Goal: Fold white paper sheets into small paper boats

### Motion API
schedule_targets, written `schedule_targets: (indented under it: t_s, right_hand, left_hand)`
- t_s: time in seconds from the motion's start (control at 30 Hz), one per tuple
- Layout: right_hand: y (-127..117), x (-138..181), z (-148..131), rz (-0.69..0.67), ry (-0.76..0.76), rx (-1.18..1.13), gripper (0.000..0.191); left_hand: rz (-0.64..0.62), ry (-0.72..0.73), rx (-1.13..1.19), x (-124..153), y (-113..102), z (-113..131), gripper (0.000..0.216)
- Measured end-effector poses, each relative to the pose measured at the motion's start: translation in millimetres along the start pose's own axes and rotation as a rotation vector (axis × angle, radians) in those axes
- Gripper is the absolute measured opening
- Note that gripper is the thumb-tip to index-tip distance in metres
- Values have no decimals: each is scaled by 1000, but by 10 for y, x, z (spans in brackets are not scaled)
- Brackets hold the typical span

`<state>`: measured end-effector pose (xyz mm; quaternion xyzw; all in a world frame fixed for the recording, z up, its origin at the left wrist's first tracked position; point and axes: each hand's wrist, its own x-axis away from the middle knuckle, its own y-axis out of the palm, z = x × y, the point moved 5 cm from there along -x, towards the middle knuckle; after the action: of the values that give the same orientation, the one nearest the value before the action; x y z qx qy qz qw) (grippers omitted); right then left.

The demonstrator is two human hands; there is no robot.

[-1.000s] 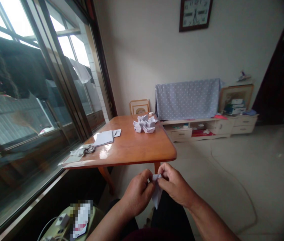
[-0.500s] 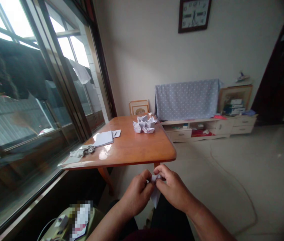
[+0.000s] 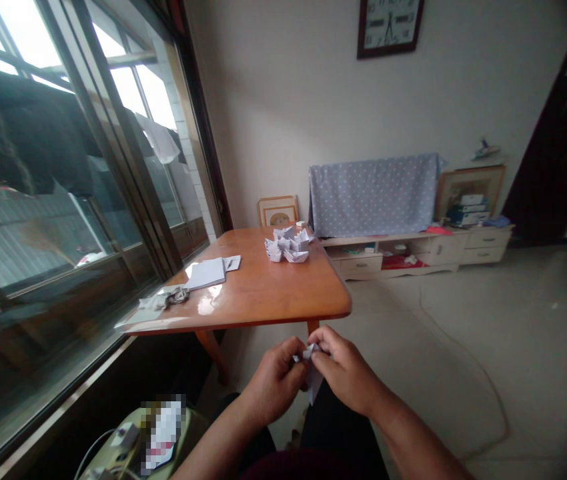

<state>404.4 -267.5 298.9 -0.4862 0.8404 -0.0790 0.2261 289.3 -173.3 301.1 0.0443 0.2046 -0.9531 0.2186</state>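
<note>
Above my lap, between both hands, is a small piece of folded white paper [image 3: 315,385] with a pointed lower end. My left hand [image 3: 277,379] pinches its left side, thumb and fingers closed. On the other side my right hand [image 3: 339,368] grips the upper edge between thumb and fingers. The fingers partly cover the paper's folds. Past the hands, a heap of folded white paper pieces [image 3: 286,247] lies on the far right part of the wooden table [image 3: 268,297].
A stack of white paper [image 3: 206,273] and a crumpled grey cloth [image 3: 166,299] lie on the table's left side. Lower left stands a greenish stool [image 3: 136,427] with a power strip and a blurred item. A low white cabinet [image 3: 443,250] lines the wall.
The paper's top has been bent into a different shape between my fingers, and its lower tip sits slightly higher. Both hands stay nearly in place. The view has tilted slightly downward.
</note>
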Motion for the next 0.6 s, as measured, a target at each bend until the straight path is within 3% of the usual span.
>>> schedule_targets:
  t_s: [0.1,0.3,0.6]
  right_hand:
    - [-4,-19,63,-45,36,-108,13]
    - [-67,-64,145,69,25,-95,2]
    - [-71,-44,154,-51,104,-301,15]
  left_hand:
    - [-5,-15,16,0,8,-37,12]
    - [-24,-37,108,2,39,-31,3]
    - [-34,-146,391,-44,68,-157,23]
